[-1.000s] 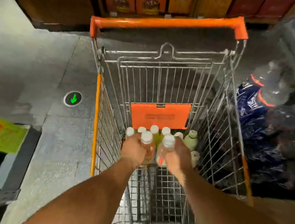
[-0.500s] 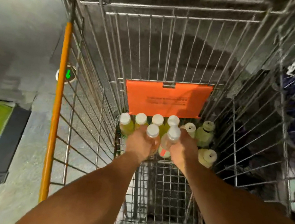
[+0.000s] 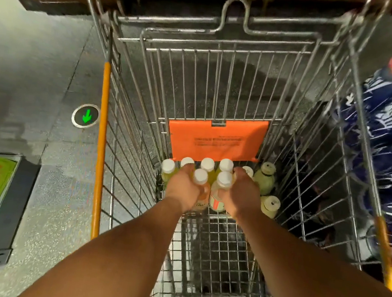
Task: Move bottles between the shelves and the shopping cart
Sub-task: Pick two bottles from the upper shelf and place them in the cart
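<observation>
Two bare arms reach down into a wire shopping cart (image 3: 294, 159). The left hand (image 3: 183, 187) wraps its grip around an orange-tinted bottle (image 3: 201, 190) with a white cap. The right hand (image 3: 242, 194) wraps its grip around a clear bottle (image 3: 220, 192) with a white cap. The two bottles touch side by side, low at the cart's far end. Just beyond them stands a row of yellow bottles (image 3: 207, 168) below an orange flap (image 3: 217, 138). Two pale green bottles (image 3: 265, 178) sit in the far right corner. Left of the cart, the grey floor (image 3: 40, 69) shows a round green arrow marker (image 3: 86, 116).
</observation>
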Available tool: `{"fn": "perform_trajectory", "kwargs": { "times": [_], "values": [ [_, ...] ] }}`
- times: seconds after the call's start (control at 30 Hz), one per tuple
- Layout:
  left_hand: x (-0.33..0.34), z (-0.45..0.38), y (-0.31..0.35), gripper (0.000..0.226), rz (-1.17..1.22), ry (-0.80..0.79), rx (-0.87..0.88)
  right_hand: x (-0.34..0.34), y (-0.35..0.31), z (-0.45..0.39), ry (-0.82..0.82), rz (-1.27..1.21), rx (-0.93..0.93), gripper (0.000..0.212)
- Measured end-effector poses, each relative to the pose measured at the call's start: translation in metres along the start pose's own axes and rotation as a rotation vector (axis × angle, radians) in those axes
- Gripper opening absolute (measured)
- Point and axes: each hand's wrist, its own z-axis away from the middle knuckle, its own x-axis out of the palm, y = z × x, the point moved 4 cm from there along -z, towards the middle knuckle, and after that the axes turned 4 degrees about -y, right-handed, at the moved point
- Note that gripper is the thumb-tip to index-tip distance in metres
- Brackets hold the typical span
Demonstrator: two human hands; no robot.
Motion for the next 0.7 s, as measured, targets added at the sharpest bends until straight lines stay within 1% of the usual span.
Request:
{"fn": "perform_trajectory", "kwargs": {
  "times": [0.07, 0.13, 0.2, 0.3, 0.37, 0.4, 0.47, 0.53, 0.63, 0.7],
  "values": [
    [-0.018, 0.018, 0.022, 0.066, -0.050, 0.024, 0.060, -0.018, -0.012, 0.022, 0.059, -0.016, -0.013, 0.059],
    [-0.037, 0.041, 0.044, 0.064, -0.094, 0.027, 0.141, -0.037, -0.027, 0.048, 0.128, -0.067, -0.021, 0.051],
    [-0.058, 0.071, 0.067, 0.061, -0.117, 0.017, 0.228, -0.059, -0.044, 0.081, 0.178, -0.053, -0.007, 0.044],
    [-0.094, 0.128, 0.103, 0.057, -0.191, -0.013, 0.383, -0.092, -0.074, 0.148, 0.259, -0.037, 0.000, 0.046],
    [-0.122, 0.178, 0.124, 0.050, -0.228, -0.036, 0.502, -0.115, -0.093, 0.211, 0.381, -0.033, 0.013, 0.045],
    [-0.135, 0.204, 0.133, 0.053, -0.236, -0.052, 0.551, -0.125, -0.102, 0.245, 0.458, -0.047, 0.019, 0.049],
    [-0.162, 0.266, 0.150, 0.070, -0.267, -0.056, 0.640, -0.142, -0.118, 0.318, 0.565, -0.116, 0.045, 0.059],
    [-0.189, 0.333, 0.168, 0.076, -0.332, -0.043, 0.759, -0.158, -0.132, 0.392, 0.659, -0.155, 0.094, 0.061],
    [-0.215, 0.436, 0.203, 0.072, -0.389, -0.054, 0.954, -0.183, -0.149, 0.494, 0.788, -0.186, 0.134, 0.062],
    [-0.217, 0.503, 0.226, 0.067, -0.373, -0.085, 1.052, -0.205, -0.153, 0.563, 0.897, -0.136, 0.167, 0.063]
  ]
}}
